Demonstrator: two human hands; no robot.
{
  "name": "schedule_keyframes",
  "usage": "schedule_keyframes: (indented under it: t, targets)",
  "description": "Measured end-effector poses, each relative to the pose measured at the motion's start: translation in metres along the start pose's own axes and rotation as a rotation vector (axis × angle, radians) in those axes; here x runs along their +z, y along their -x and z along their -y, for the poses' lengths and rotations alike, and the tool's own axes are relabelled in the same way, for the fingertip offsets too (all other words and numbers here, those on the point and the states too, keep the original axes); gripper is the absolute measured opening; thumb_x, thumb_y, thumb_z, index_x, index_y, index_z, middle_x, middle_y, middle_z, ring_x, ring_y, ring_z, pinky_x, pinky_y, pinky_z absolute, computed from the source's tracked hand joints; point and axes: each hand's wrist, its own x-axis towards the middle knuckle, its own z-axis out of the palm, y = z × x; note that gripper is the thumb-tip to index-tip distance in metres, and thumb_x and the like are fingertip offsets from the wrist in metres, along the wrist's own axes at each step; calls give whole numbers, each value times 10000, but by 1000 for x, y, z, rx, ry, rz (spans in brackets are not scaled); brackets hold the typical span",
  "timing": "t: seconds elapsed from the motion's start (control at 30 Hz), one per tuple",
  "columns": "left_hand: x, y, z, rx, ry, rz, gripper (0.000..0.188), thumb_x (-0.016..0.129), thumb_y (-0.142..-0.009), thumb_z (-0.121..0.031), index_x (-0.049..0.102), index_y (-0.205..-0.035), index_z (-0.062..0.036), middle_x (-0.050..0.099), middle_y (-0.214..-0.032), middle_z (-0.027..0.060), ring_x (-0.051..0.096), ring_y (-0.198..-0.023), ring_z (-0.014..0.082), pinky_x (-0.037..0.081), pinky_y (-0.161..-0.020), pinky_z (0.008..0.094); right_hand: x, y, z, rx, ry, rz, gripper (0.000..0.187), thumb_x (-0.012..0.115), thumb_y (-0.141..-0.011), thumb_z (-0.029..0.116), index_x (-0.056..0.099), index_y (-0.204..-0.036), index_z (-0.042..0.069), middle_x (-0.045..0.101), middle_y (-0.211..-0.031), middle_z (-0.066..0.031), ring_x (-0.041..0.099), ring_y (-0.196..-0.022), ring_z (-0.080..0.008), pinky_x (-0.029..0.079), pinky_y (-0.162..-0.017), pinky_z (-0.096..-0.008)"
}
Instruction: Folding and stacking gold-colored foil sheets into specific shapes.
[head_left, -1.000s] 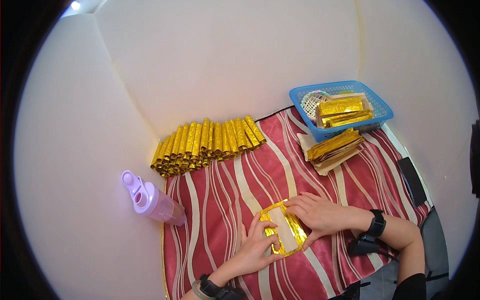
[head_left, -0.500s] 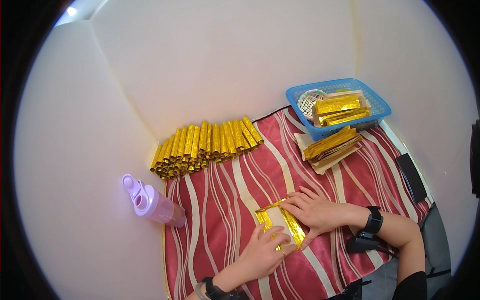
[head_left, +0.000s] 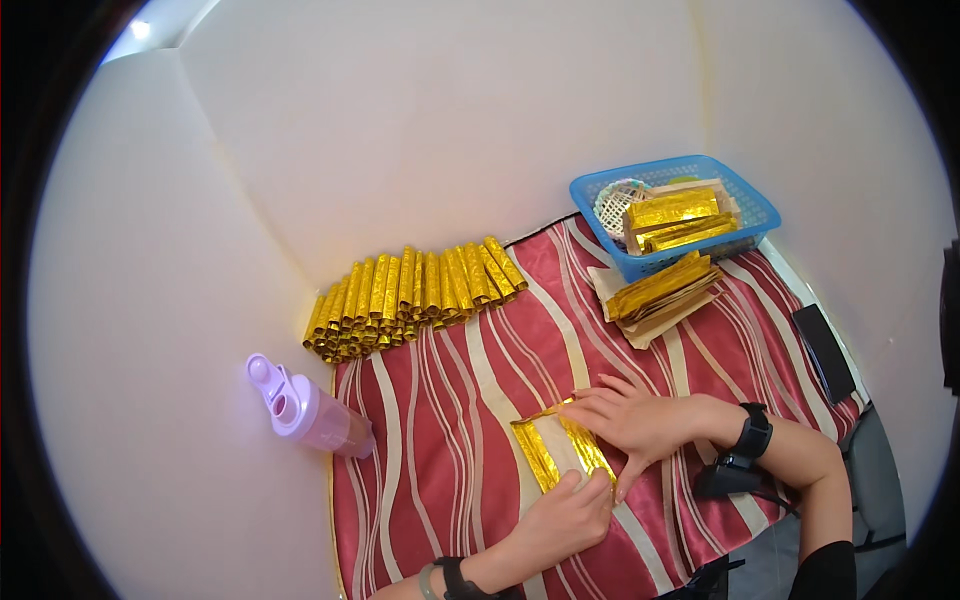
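Observation:
A gold foil paper sheet (head_left: 550,442) lies on the cloth in front of me, its sides folded inward over a pale middle. My right hand (head_left: 640,428) rests on the sheet's right gold strip with fingers stretched out and the thumb apart at the lower right corner. At the sheet's lower edge, my left hand (head_left: 565,520) has its fingers drawn together, pinching the paper near that corner. The fingertips partly cover this lower edge.
Stacked gold foil rolls (head_left: 410,295) line the far left edge. A purple shaker bottle (head_left: 325,420) stands at left. A blue basket (head_left: 735,185) at far right holds folded gold paper; more folded sheets (head_left: 660,300) lie before it. A black phone-like slab (head_left: 823,355) rests at right.
My left hand has slid right along the sheet's lower edge, and its spread fingers have closed together near the lower right corner. My right hand has stayed almost still.

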Motion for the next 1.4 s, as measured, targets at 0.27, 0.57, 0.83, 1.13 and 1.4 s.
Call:
schedule_keyframes:
  t: [0.27, 0.57, 0.83, 1.13, 1.4]
  targets:
    - [-1, -14, -9, -94, 6, 70, 112, 581, -732, -170, 613, -775, -72, 511, -742, 15, 481, -830, 158, 354, -687, 285, -5, -4, -18, 46, -260, -13, 754, 630, -811, 295, 270, -1376, -50, 488, -1291, -220, 405, -1265, -331, 212, -1098, -430]
    - [8, -21, -10, -102, -4, 85, 127, 560, -745, -185, 569, -812, -77, 493, -770, 25, 476, -830, 165, 345, -668, 287, 15, -22, -20, 39, -105, -307, 258, 576, -853, 99, 535, -1098, 32, 627, -1028, -115, 589, -984, -290, 477, -826, -386]
    - [8, -19, -8, -108, 31, 58, 124, 559, -746, -188, 562, -806, -80, 486, -770, 17, 477, -828, 155, 346, -661, 280, 17, -21, -24, -89, 35, -357, 215, 603, -799, 92, 586, -1006, 36, 619, -927, -90, 599, -927, -264, 486, -805, -362]
    - [-5, 48, 31, 33, -23, 28, 98, 577, -734, -171, 600, -816, -122, 503, -797, -29, 493, -783, 110, 366, -635, 251, 8, -16, -20, -148, 205, -389, 121, 567, -764, 117, 601, -859, 51, 584, -826, -67, 584, -824, -231, 468, -748, -336]
    - [11, 77, 56, -202, -5, -42, 129, 691, -697, -116, 623, -802, -88, 529, -773, -9, 532, -733, 131, 399, -585, 267, 7, -14, -13, -210, 269, -376, 71, 568, -733, 109, 547, -763, 48, 541, -777, -66, 568, -779, -229, 475, -711, -331]
